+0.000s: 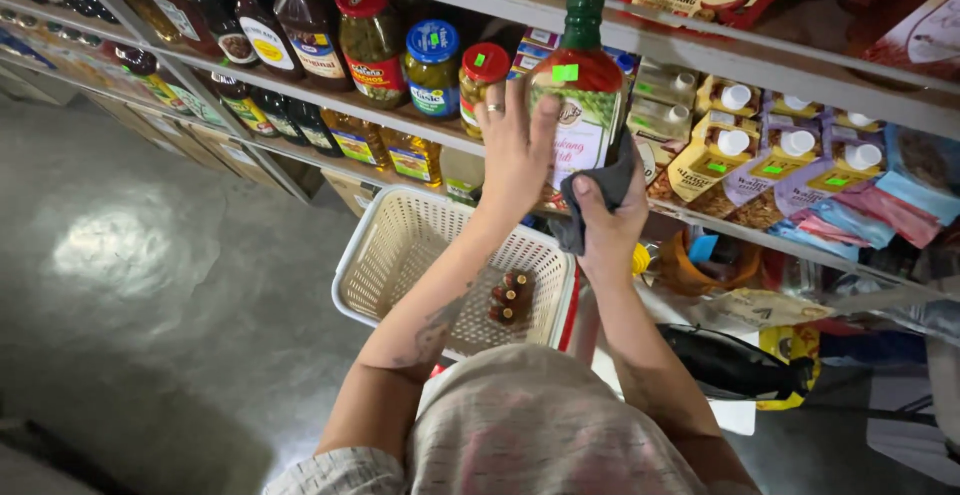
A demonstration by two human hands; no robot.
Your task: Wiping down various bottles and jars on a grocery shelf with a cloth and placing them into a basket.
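Left grip (515,150): palm and spread fingers flat against the left side of the sauce bottle (580,105), steadying it rather than wrapping it; a ring shows on one finger. Right grip (610,217): closed on a dark grey cloth (600,190), which is pressed to the lower right of the same bottle.

Bottle position: upright, base at the front edge of the middle shelf (700,217), between a jar with a red lid (482,85) on its left and small white-capped pouches (770,160) on its right. Green neck and cap, red contents, pale label, small green sticker on the shoulder.

Handling, judged from looks:
- Clear walls, glass or stiff plastic, cannot tell which. Treat as fragile.
- Full to the shoulder, so probably heavy for its size, weight low in the body.
- Smooth wall and glossy label: likely slippery bare-handed; the cloth adds friction on the right side.
- Stiff, no give under the fingers.
- Best hold: around the wide body below the shoulder, thumb opposite fingers. The neck is narrow enough to wrap but leaves the heavy body swinging.

Surroundings: a cream lattice basket (390,255) sits below the hands, a few small dark bottles (507,295) in its far corner. Upper shelf carries more jars and dark sauce bottles. Floor is grey, glossy.
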